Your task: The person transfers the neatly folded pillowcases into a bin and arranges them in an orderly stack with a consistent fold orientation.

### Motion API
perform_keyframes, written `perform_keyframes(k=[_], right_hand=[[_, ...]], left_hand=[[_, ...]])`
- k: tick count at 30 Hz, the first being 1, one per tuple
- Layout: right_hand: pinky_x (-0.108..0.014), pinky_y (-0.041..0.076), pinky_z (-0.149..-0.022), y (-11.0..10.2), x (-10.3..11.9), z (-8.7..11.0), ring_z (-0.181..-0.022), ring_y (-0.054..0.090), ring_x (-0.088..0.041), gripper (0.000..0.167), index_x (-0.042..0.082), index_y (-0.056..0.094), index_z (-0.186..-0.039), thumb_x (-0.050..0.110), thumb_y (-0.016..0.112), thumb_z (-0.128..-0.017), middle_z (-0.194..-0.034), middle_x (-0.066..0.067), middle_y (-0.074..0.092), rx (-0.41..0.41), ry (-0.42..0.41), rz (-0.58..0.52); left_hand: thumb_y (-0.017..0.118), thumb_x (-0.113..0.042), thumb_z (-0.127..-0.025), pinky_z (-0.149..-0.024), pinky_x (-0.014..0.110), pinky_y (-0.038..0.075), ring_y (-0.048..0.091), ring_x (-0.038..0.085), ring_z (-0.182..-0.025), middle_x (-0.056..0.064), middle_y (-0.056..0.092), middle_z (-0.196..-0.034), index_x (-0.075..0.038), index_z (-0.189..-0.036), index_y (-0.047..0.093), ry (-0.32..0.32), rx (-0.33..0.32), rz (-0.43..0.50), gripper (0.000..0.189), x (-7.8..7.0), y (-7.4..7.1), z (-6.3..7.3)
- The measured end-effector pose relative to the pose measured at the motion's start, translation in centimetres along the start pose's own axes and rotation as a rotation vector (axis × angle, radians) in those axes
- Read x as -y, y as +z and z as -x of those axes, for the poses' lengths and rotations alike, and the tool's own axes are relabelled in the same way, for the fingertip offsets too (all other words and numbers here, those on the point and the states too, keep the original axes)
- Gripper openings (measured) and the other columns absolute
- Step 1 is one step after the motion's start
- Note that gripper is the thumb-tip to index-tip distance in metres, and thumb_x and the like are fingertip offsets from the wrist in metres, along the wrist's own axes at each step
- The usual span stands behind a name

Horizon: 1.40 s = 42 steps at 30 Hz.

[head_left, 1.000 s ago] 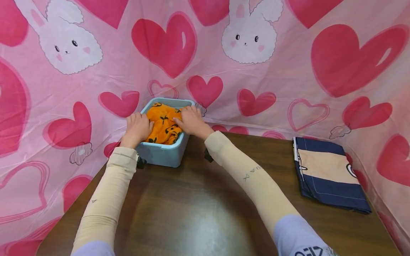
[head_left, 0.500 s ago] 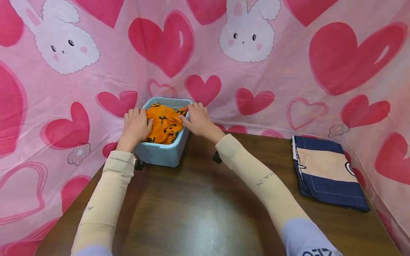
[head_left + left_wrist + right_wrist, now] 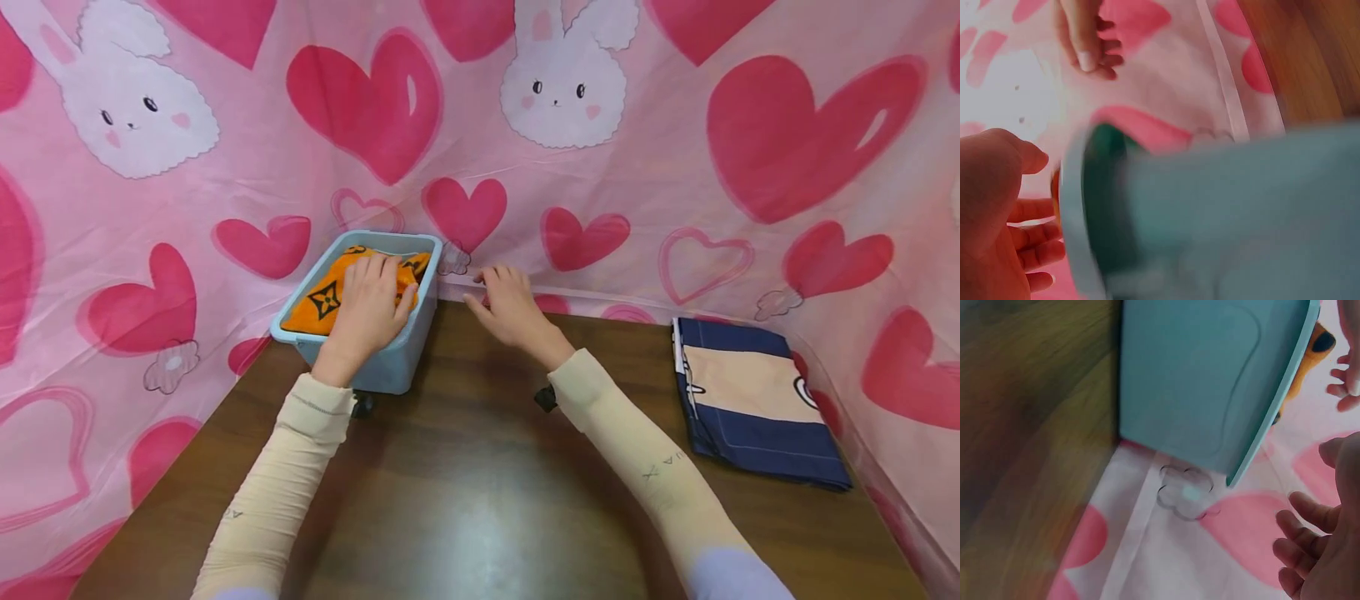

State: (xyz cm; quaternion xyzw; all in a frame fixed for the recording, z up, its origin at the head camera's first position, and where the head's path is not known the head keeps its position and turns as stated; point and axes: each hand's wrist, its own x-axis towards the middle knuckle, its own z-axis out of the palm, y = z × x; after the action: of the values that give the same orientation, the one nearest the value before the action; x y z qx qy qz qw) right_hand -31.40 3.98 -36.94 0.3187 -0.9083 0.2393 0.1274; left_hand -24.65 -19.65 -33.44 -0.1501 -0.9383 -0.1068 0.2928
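Note:
A light blue plastic bin (image 3: 395,358) stands at the table's back left, with an orange cloth with dark printed shapes (image 3: 318,308) bunched inside. My left hand (image 3: 369,304) is over the cloth, fingers relaxed, and hides part of it. In the left wrist view, that hand (image 3: 988,219) is beside the bin's rim (image 3: 1074,219) with its thumb apart, gripping nothing. My right hand (image 3: 512,310) hovers to the right of the bin, holding nothing. Its fingers are loosely bent and away from the bin's wall (image 3: 1185,375) in the right wrist view.
A folded navy and beige cloth (image 3: 757,383) lies at the right side of the brown wooden table (image 3: 480,483). Pink fabric with hearts and rabbits (image 3: 465,100) hangs close behind the bin and along the sides.
My left hand has moved right, from the bin's left rim to over the cloth. My right hand has left the right rim and moved rightward. More cloth shows at the bin's left.

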Motion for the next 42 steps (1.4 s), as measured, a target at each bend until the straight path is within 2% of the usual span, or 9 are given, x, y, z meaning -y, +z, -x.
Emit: perform_keyframes(k=[4,9,11,14,19,27,32,36,42], right_hand=[[-0.05,0.033,-0.104,0.3,-1.4,1.4,-0.123,0.045,-0.034,0.05,0.004,0.054,-0.133,0.042,0.057,-0.102,-0.128,-0.013,0.054,0.007,0.036,0.03],[-0.054,0.032,-0.105,0.9,-3.6,2.9,-0.129,0.044,-0.036,0.058,0.003,0.047,-0.143,0.044,0.056,-0.102,-0.134,-0.016,0.053,0.04,0.084,0.063],[-0.055,0.031,-0.106,1.0,-4.5,3.5,-0.132,0.043,-0.037,0.061,0.003,0.044,-0.146,0.044,0.056,-0.102,-0.137,-0.017,0.053,0.055,0.107,0.074],[-0.058,0.03,-0.108,1.2,-5.5,4.2,-0.134,0.042,-0.038,0.064,0.003,0.039,-0.149,0.043,0.058,-0.101,-0.142,-0.017,0.05,0.066,0.134,0.073],[-0.061,0.028,-0.11,1.3,-6.9,5.4,-0.134,0.041,-0.041,0.07,0.0,0.035,-0.152,0.042,0.059,-0.101,-0.145,-0.021,0.048,0.083,0.165,0.06],[-0.063,0.024,-0.113,1.5,-8.8,7.1,-0.142,0.035,-0.043,0.073,-0.002,0.031,-0.153,0.041,0.058,-0.101,-0.149,-0.025,0.044,0.13,0.205,0.057],[-0.064,0.025,-0.111,1.3,-9.7,8.1,-0.142,0.033,-0.044,0.073,-0.003,0.031,-0.153,0.04,0.058,-0.101,-0.151,-0.026,0.041,0.149,0.224,0.044],[-0.062,0.027,-0.108,1.2,-10.5,8.8,-0.143,0.033,-0.044,0.074,-0.004,0.029,-0.154,0.041,0.058,-0.102,-0.153,-0.026,0.039,0.162,0.24,0.048],[-0.064,0.025,-0.109,0.8,-11.7,9.7,-0.143,0.031,-0.045,0.077,-0.005,0.026,-0.155,0.04,0.058,-0.102,-0.155,-0.028,0.036,0.171,0.262,0.048]], left_hand=[[0.059,-0.025,-0.1,-0.101,0.053,0.037,0.049,0.042,-0.111,0.024,0.058,-0.118,0.009,-0.129,0.056,0.037,-0.014,0.005,0.044,-1.6,1.3,-0.2],[0.06,-0.02,-0.098,-0.104,0.052,0.04,0.053,0.039,-0.113,0.022,0.062,-0.118,0.006,-0.125,0.06,0.104,-0.045,0.044,0.038,-3.6,3.8,-0.3],[0.062,-0.018,-0.097,-0.105,0.051,0.04,0.054,0.038,-0.114,0.021,0.063,-0.118,0.005,-0.124,0.061,0.124,-0.046,0.058,0.036,-4.5,5.1,-0.2],[0.064,-0.019,-0.095,-0.105,0.05,0.04,0.054,0.037,-0.115,0.02,0.064,-0.119,0.005,-0.125,0.061,0.135,-0.013,0.037,0.038,-5.5,6.8,0.0],[0.062,-0.024,-0.097,-0.106,0.049,0.04,0.054,0.036,-0.117,0.019,0.063,-0.121,0.005,-0.126,0.06,0.115,0.065,-0.018,0.041,-6.5,9.2,0.1],[0.064,-0.027,-0.097,-0.101,0.048,0.041,0.053,0.035,-0.116,0.018,0.061,-0.122,0.005,-0.128,0.057,0.063,0.128,-0.025,0.045,-7.1,12.3,0.4],[0.061,-0.03,-0.099,-0.106,0.049,0.038,0.051,0.035,-0.121,0.018,0.059,-0.13,0.004,-0.131,0.055,0.013,0.214,-0.062,0.047,-7.4,14.1,0.7],[0.059,-0.032,-0.099,-0.109,0.05,0.037,0.05,0.036,-0.126,0.021,0.056,-0.139,0.004,-0.133,0.055,0.005,0.273,-0.089,0.05,-8.1,15.4,1.0],[0.057,-0.035,-0.101,-0.113,0.05,0.035,0.047,0.037,-0.133,0.023,0.051,-0.147,0.004,-0.138,0.052,-0.017,0.367,-0.087,0.054,-9.4,16.5,1.2]])
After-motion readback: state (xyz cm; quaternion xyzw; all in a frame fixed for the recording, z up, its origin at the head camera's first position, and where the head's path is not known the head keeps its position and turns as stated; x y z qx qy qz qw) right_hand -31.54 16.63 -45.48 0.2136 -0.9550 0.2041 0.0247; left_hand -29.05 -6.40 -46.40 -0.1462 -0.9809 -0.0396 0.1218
